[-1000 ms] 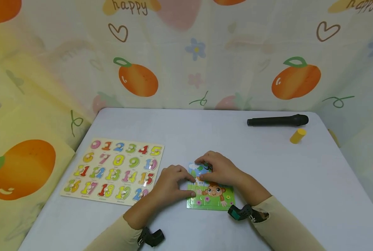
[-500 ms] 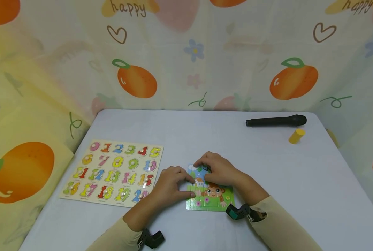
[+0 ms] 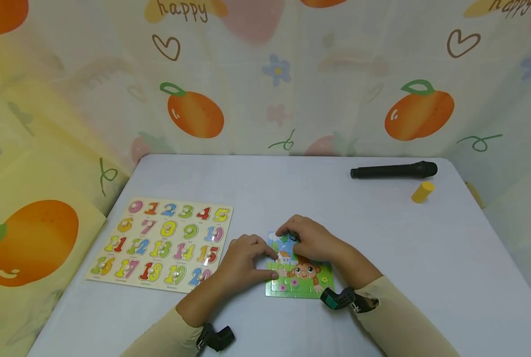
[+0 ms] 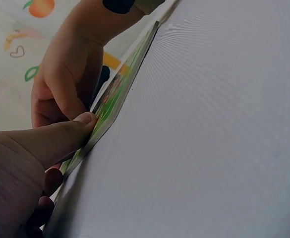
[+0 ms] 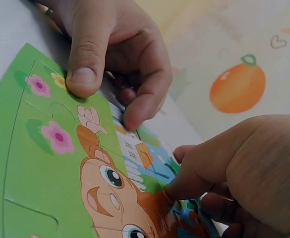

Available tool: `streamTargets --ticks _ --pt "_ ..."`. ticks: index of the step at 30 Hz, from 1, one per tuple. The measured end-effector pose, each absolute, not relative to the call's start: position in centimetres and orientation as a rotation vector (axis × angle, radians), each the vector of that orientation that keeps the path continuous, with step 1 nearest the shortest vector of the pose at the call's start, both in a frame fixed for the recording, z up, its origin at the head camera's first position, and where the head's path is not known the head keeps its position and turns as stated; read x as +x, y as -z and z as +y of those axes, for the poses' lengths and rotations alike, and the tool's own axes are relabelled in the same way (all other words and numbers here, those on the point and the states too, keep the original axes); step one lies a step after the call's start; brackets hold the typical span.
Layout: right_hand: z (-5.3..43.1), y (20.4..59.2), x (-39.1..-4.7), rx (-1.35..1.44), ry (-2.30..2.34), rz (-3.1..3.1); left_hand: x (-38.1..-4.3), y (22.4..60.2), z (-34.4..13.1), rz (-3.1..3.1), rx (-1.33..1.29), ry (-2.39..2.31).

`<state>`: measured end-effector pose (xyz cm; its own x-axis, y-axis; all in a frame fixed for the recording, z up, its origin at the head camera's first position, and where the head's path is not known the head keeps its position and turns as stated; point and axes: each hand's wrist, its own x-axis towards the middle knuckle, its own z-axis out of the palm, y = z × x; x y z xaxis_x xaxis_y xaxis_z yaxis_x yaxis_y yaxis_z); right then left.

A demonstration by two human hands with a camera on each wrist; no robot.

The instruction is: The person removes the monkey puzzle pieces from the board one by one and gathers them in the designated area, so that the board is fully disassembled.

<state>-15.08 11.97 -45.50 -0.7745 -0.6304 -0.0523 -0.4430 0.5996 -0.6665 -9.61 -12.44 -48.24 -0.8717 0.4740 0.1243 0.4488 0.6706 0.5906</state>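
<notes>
A small jigsaw puzzle (image 3: 298, 287) with a monkey, flowers and a house lies flat on the table, also in the right wrist view as a tilted puzzle (image 5: 60, 163). My left hand (image 3: 243, 263) is at its left edge, thumb and index finger spread apart and resting on it. In the left wrist view, the left thumb (image 4: 83, 121) lies over the rim. My right hand (image 3: 316, 240) grips the puzzle's upper part with bent thumb and fingers, seen close as a hand (image 5: 254, 173) in the right wrist view. The hand covers the puzzle's upper right corner.
Left of the puzzle lies a number board (image 3: 167, 243) with knobbed pieces 0 to 20. At the back right are a black microphone (image 3: 392, 171) and a yellow cylinder (image 3: 423, 192). A fruit-printed curtain (image 3: 265, 74) hangs behind the white table (image 3: 395, 238).
My right thumb has drawn back to the right, nearer the right fingers, uncovering more of the house picture. My left hand stays at the puzzle's edge.
</notes>
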Motion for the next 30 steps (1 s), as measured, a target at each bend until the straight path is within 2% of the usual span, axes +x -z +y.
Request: streamTargets --ticks 18,30 --pt "11.95 45.19 -15.32 -0.87 1.014 2.491 -9.68 48.21 -12.39 2.826 0.764 -0.992" --pt "11.65 45.37 -15.84 -0.765 1.192 2.424 -9.6 48.2 -12.51 2.834 0.783 -0.979"
